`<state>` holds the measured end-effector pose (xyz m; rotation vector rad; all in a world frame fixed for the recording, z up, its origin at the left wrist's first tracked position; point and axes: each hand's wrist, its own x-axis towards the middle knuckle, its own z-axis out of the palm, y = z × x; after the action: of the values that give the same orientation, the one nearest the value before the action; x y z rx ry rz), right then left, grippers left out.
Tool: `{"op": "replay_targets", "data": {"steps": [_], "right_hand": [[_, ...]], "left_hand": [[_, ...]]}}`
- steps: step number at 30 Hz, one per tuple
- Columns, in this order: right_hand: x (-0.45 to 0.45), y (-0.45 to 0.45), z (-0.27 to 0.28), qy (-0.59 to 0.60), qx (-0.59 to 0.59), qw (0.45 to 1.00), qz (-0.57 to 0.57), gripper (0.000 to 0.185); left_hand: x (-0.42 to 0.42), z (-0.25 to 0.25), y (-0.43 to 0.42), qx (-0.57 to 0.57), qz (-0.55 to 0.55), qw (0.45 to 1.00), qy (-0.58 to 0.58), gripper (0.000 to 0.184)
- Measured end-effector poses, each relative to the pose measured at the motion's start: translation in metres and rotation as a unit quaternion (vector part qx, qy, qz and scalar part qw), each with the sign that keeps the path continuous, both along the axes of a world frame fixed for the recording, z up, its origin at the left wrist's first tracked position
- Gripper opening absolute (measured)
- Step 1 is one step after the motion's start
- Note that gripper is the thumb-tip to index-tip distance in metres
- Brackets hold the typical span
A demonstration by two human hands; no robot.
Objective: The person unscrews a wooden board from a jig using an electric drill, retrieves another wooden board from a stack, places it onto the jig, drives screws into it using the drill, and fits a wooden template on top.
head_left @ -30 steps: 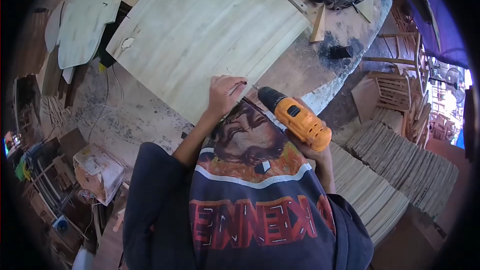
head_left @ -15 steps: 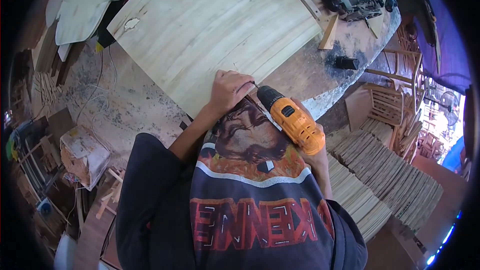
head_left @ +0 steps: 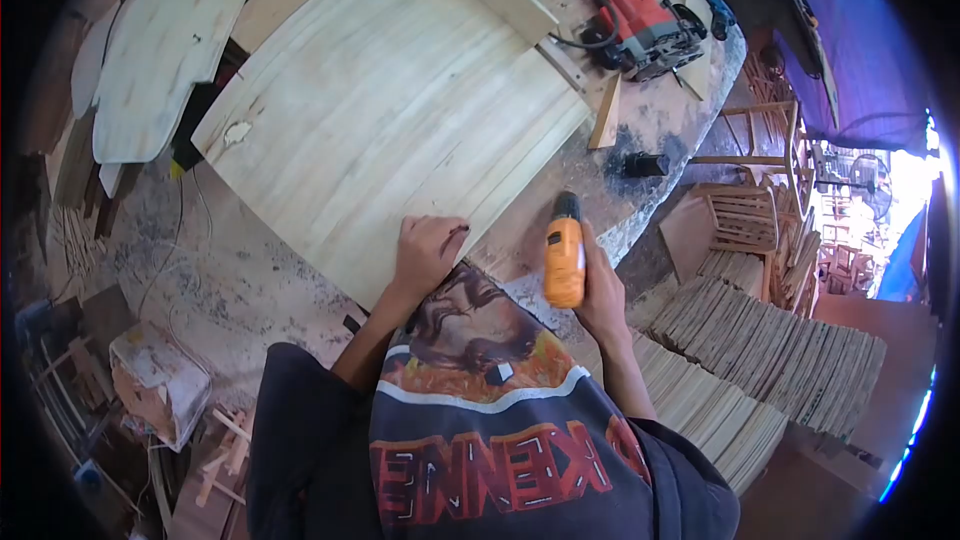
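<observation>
Resting a curled left hand on the near edge of the plywood panel (can't tell if anything's pinched), right hand gripping the cordless drill off the panel's right side, so I'd guess lining-up, and drilling needs the chuck swung over.

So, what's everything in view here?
wooden panel: one, pale, upper centre
worktable: one, brownish, beneath panel
drill: one, orange and black, in right fingers
power tool: one, red and black, upper right
wooden wedge: one, tan, below power tool
cylinder: one, black, right of wedge
chair frames: several, brown, right
sheet stacks: at least two, brownish, lower right
sheeting: one, purple, upper right
boards: several, pale, upper left
clutter: uncountable, mixed, lower left
shirt: one, dark, bottom
left fingers: one hand, at panel's near edge
right fingers: one hand, around drill
</observation>
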<state>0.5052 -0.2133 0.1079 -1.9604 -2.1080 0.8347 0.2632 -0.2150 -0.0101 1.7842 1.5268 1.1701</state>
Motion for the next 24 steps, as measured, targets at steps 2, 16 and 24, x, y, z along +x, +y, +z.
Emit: {"op": "replay_targets", "data": {"steps": [2, 16, 24], "right_hand": [[0.027, -0.006, -0.039, -0.034, 0.011, 0.999, 0.016, 0.081], [0.022, 0.184, -0.094, -0.094, 0.157, 0.972, -0.148, 0.05], [0.047, 0.152, -0.099, 0.012, 0.224, 0.969, -0.1, 0.047]], "left_hand": [[0.0, 0.001, 0.001, -0.006, 0.003, 1.0, 0.007, 0.008], [0.0, 0.0, 0.002, -0.027, 0.007, 0.999, 0.019, 0.007], [0.002, 0.0, 0.001, -0.031, 0.016, 0.999, 0.008, 0.007]]}}
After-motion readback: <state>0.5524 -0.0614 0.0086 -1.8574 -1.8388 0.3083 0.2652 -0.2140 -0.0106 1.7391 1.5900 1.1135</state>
